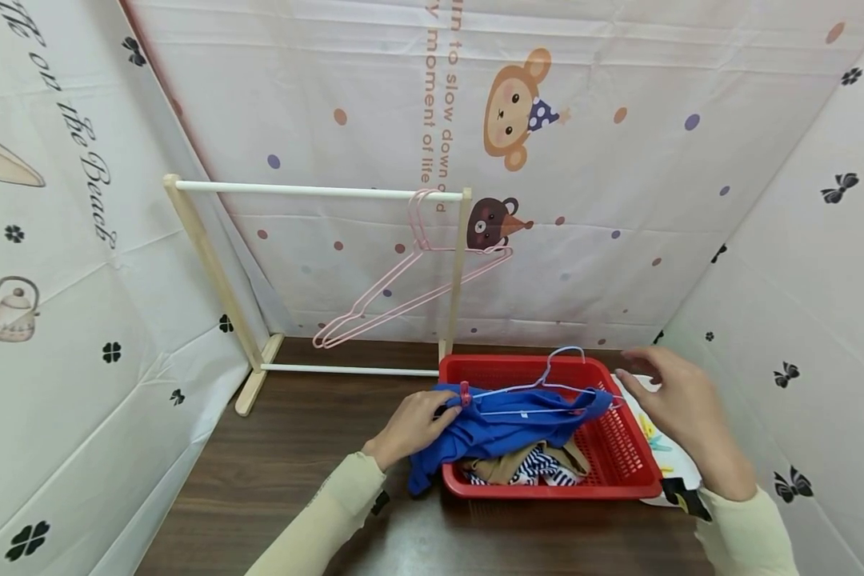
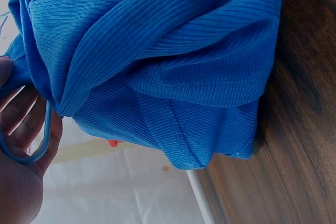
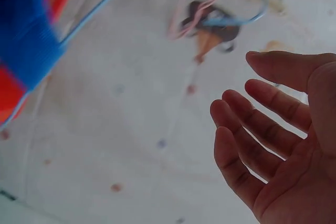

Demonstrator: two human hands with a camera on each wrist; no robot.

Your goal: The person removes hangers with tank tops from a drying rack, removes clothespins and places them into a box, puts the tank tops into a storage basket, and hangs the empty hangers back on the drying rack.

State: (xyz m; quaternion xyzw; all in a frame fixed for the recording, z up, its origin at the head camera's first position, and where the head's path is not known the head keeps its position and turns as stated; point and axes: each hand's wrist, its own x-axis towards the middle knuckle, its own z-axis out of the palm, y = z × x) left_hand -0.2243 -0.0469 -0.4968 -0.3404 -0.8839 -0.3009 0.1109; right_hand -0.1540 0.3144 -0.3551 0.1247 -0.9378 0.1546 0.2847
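Observation:
A blue ribbed garment point(image 1: 504, 420) lies partly over the front left of a red basket point(image 1: 547, 491), its exact kind hard to tell from the folds. Across it runs a light blue wire hanger point(image 1: 546, 376), hook upward, with a red clip point(image 1: 465, 393) at its left end. My left hand point(image 1: 414, 428) pinches the cloth beside that clip; in the left wrist view, the hanger's end point(image 2: 46, 135) loops by the fingers. To the right of the hanger, my right hand point(image 1: 680, 404) is in the air with fingers point(image 3: 252, 124) spread and holds nothing.
Left behind the basket stands a wooden rack with a white rod point(image 1: 295, 190). Pink hangers point(image 1: 374, 296) hang at the rod's right end. Tan and striped clothes point(image 1: 540, 468) lie in the basket. A white patterned cloth point(image 1: 666, 448) lies right of it, near the side wall sheet.

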